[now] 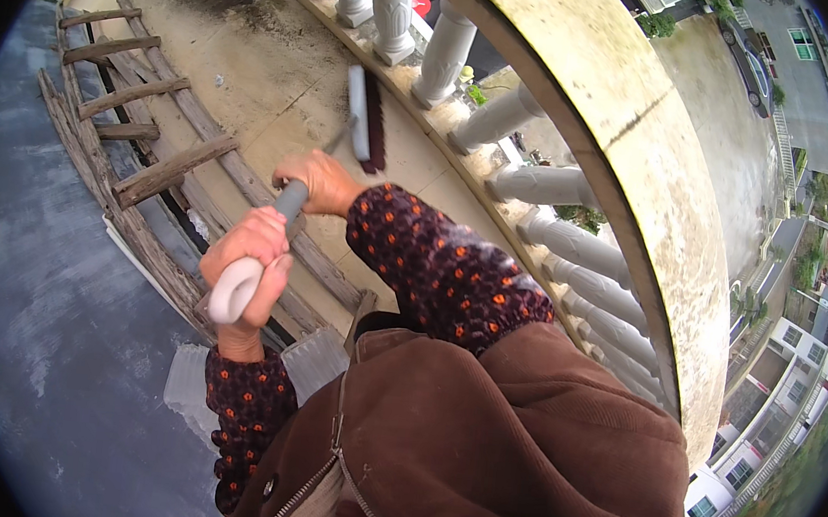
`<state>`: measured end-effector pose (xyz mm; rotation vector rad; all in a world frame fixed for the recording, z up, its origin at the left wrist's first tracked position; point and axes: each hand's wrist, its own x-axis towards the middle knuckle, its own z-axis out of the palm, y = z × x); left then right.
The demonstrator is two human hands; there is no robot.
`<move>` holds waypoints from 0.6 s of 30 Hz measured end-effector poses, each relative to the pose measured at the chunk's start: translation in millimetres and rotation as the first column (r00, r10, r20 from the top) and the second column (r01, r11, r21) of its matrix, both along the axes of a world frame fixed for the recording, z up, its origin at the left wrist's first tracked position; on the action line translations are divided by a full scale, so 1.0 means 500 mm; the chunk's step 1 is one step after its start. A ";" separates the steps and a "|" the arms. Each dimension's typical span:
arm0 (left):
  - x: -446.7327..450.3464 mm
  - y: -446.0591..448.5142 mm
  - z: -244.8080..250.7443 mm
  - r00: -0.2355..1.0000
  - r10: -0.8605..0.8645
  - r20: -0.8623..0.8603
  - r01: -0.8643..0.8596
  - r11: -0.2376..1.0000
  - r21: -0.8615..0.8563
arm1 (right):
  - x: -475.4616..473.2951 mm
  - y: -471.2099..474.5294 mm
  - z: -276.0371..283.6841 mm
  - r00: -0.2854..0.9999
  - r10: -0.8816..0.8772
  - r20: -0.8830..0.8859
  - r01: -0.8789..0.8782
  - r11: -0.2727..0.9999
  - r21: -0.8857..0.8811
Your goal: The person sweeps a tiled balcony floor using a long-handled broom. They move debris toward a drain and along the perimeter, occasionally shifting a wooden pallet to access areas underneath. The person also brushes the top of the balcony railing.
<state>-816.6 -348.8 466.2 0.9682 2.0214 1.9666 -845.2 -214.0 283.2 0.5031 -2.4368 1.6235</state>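
Note:
Both my hands are wrapped around the handle of a push broom. My left hand (pixel 254 250) grips the top of the handle (pixel 291 198), just by its pale loop end (pixel 235 290). Farther down the shaft, my right hand (pixel 324 182) is closed around it, back of the hand upward. The broom head (pixel 358 115) is light grey with dark maroon bristles (pixel 377 131). It lies on the tiled balcony floor (pixel 423 158), close to the foot of the balustrade. Part of the shaft is hidden behind my right hand.
A weathered wooden ladder (pixel 195 121) lies along the floor at left, beside a dark grey surface (pixel 51 223). White balusters (pixel 445 56) under a curved stone rail (pixel 644 124) border the right. Dark dirt (pixel 287 18) covers the far floor. A parked car (pixel 748 66) is below.

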 end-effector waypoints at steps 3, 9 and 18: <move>-0.075 0.032 0.028 0.969 -0.099 -0.225 0.058 0.981 -0.183 | -0.121 0.002 0.053 0.990 -0.039 -0.136 0.037 0.999 -0.019; -0.192 -0.082 0.217 0.992 -0.030 -0.122 0.045 0.991 0.122 | -0.167 -0.091 0.206 0.993 -0.056 -0.099 0.049 0.996 -0.076; -0.466 -0.197 0.025 0.911 -0.099 0.400 0.000 0.971 0.240 | -0.295 -0.180 0.044 0.983 0.013 0.184 -0.007 1.000 -0.031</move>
